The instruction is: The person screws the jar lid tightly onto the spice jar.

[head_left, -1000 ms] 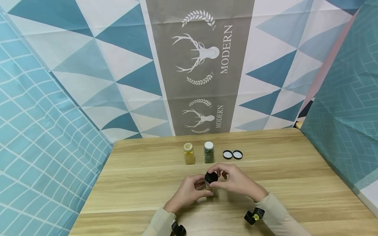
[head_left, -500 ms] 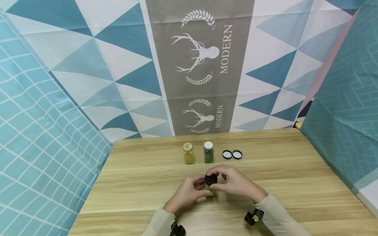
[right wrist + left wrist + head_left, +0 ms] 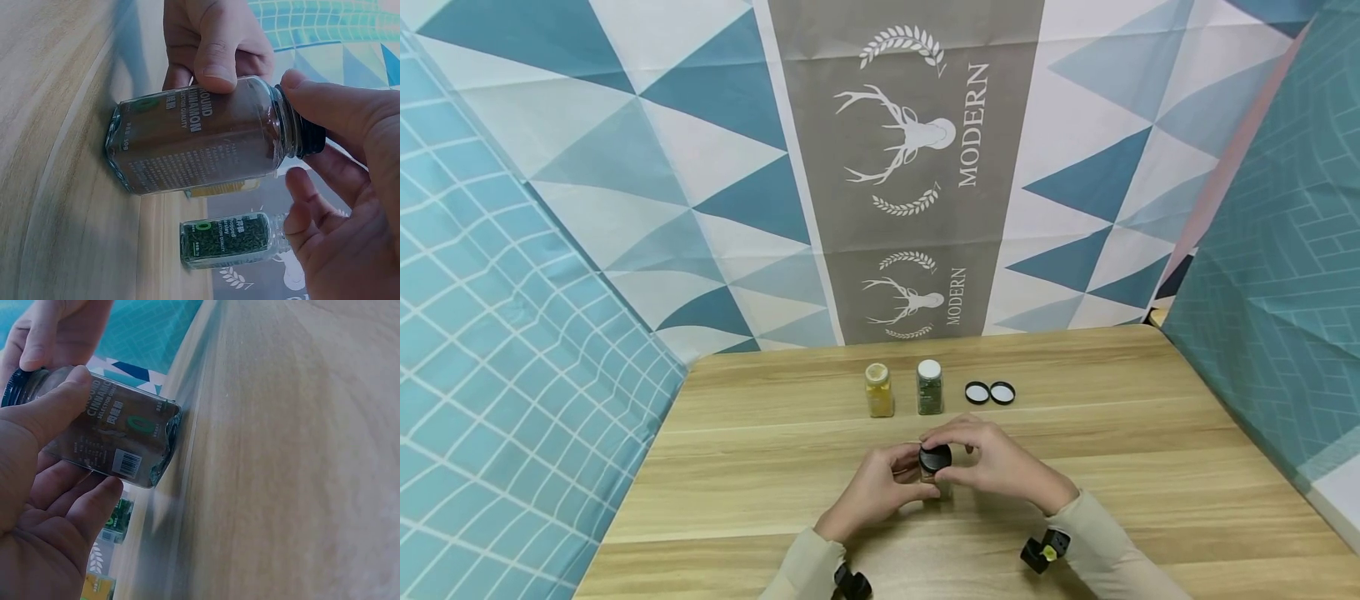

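Observation:
A glass jar of ground cinnamon (image 3: 200,137) stands upright on the wooden table between both hands, its label readable in the wrist views. My left hand (image 3: 880,485) grips the jar's body, thumb on one side and fingers on the other. On top sits a black lid (image 3: 936,458), and my right hand (image 3: 988,460) pinches its rim between thumb and fingers. The lid is on the jar's neck; how tightly, I cannot tell.
Behind the hands stand a jar of yellow spice (image 3: 879,392) and a jar of chopped parsley (image 3: 929,388), their tops white. To their right, two black-rimmed lids (image 3: 989,392) lie on the table (image 3: 760,467). Patterned cloths hang around the table.
The black lid has turned and tilts slightly differently under my right fingers, which have shifted a little. My left hand keeps its hold on the jar.

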A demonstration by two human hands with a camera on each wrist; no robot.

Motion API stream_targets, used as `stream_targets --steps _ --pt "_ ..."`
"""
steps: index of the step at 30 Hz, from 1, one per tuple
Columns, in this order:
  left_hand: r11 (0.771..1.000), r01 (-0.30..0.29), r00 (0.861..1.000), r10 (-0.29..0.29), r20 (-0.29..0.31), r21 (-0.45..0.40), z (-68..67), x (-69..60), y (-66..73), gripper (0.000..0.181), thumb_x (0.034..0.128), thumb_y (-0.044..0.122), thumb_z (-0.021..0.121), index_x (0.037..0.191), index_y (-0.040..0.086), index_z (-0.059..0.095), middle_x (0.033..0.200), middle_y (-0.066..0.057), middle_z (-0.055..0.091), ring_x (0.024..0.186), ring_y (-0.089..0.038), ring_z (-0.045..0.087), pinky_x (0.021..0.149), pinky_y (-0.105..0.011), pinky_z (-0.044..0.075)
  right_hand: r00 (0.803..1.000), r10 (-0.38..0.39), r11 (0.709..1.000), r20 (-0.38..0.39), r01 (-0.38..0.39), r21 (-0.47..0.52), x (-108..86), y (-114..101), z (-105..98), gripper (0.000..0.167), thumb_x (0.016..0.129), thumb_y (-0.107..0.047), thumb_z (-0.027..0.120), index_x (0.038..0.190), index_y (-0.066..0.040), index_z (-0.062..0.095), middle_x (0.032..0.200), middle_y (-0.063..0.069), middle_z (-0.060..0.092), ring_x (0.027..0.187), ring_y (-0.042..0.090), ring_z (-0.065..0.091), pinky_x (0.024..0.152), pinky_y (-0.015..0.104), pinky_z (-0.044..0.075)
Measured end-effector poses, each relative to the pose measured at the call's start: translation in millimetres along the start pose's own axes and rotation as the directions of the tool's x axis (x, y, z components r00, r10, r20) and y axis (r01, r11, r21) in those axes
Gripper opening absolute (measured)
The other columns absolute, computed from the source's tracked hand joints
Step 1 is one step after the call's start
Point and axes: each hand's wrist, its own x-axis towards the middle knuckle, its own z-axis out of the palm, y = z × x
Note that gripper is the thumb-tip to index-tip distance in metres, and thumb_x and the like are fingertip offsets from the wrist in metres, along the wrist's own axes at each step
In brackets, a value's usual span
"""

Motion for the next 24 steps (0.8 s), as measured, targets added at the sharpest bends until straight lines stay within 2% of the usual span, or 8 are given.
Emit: stream_targets --steps 6,13,17,24 --pt "1.000 0.003 1.000 -0.003 0.001 0.000 -0.6 0.9 0.4 0.056 0.0861 0.018 0.085 0.136 0.005 0.064 0.136 -0.013 0.068 0.124 -0.025 0.067 0.102 -0.027 0.057 0.999 -0.008 0.999 0.042 0.007 0.038 -0.7 7.5 -1.0 0.039 0.091 -0.024 0.080 0.128 -0.017 0.072 0.133 0.003 0.071 0.116 0.019 0.064 0.093 0.038 0.061" --pt "1.000 -0.011 1.000 0.011 0.007 0.009 -0.9 1.3 -2.5 0.056 0.0866 0.019 0.085 0.136 0.002 0.064 0.135 -0.016 0.068 0.123 -0.026 0.067 0.101 -0.028 0.057 0.995 0.007 1.000 0.096 -0.008 0.018 0.4 7.7 -3.5 0.037 0.095 -0.024 0.074 0.132 -0.019 0.069 0.135 0.001 0.069 0.122 0.021 0.064 0.102 0.041 0.057" --pt "1.000 -0.021 1.000 0.021 0.019 0.003 -0.5 1.2 -4.6 0.057 0.0874 0.020 0.084 0.137 0.002 0.063 0.136 -0.016 0.067 0.123 -0.022 0.067 0.102 -0.028 0.057 0.995 0.012 1.000 0.096 -0.013 0.014 0.7 5.9 -3.9 0.037 0.093 -0.023 0.076 0.130 -0.019 0.070 0.133 0.000 0.070 0.122 0.021 0.064 0.104 0.040 0.057" --pt "1.000 -0.020 1.000 0.020 0.020 -0.002 -0.1 1.3 -2.8 0.059 0.0871 0.021 0.085 0.138 0.002 0.062 0.137 -0.013 0.067 0.123 -0.018 0.067 0.101 -0.023 0.056 0.998 0.016 0.999 0.054 -0.018 0.033 1.0 4.9 -3.3 0.042 0.084 -0.025 0.085 0.125 -0.021 0.074 0.127 -0.005 0.072 0.119 0.016 0.064 0.100 0.038 0.059"
